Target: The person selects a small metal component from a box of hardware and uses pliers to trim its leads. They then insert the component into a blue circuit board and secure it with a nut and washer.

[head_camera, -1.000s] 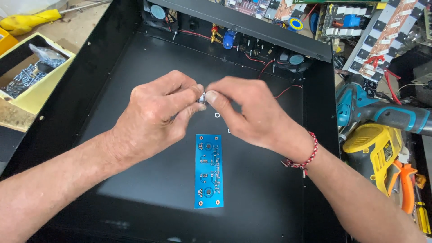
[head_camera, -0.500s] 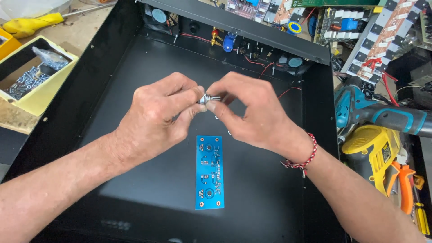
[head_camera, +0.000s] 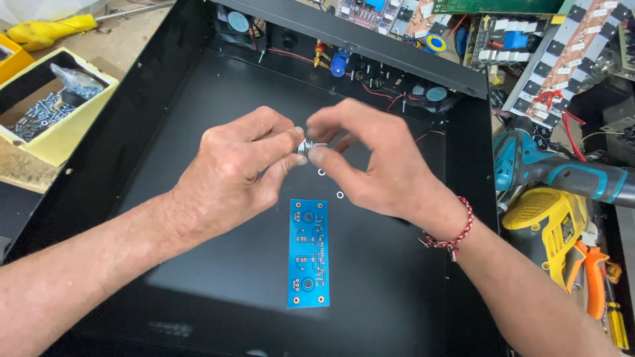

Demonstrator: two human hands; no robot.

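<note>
Hands meet mid-chassis: left hand (head_camera: 241, 168) pinches a small silver threaded part (head_camera: 303, 147), right hand (head_camera: 377, 162) fingertips grip its end, looks like threading a nut on. Blue circuit board (head_camera: 308, 252) lies at 6 o'clock, two loose washers (head_camera: 331, 184) at 5. Next move probably needs a fine twist.

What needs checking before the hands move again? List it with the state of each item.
1. Small metal part pinched between the fingers of left hand and right hand: ok.
2. Blue circuit board flat on the black chassis floor, apart from both hands: ok.
3. Two small washers lying loose on the floor under the hands: ok, in sight.
4. How the metal part's pieces sit together: cannot tell, fingers hide it.
5. Yellow box of screws open at the left: ok.
6. Drills outside the chassis at the right: ok.
</note>
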